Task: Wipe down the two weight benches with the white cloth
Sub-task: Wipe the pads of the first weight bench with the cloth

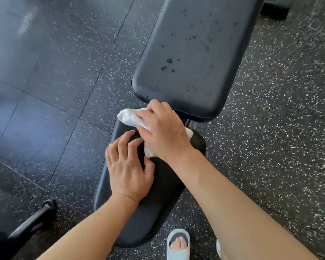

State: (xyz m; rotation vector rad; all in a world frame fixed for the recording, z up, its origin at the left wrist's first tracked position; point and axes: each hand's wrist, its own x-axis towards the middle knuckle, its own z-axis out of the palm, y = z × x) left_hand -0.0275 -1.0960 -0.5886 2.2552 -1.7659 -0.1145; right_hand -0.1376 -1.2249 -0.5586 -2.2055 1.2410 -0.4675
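A black weight bench fills the middle of the head view. Its long back pad [195,53] carries dark wet spots, and its shorter seat pad [158,199] lies nearer to me. The white cloth [129,116] is bunched at the far end of the seat pad, by the gap between the pads. My right hand [163,132] lies on top of the cloth with fingers curled round it. Beside it, my left hand [128,166] rests flat on the seat pad, fingers spread and close to the cloth's near edge.
Black rubber floor tiles [45,91] with white speckles surround the bench. A dark metal frame piece [30,222] lies at the lower left. My foot in a pale open-toe slipper [178,244] stands right of the seat pad. No second bench is in sight.
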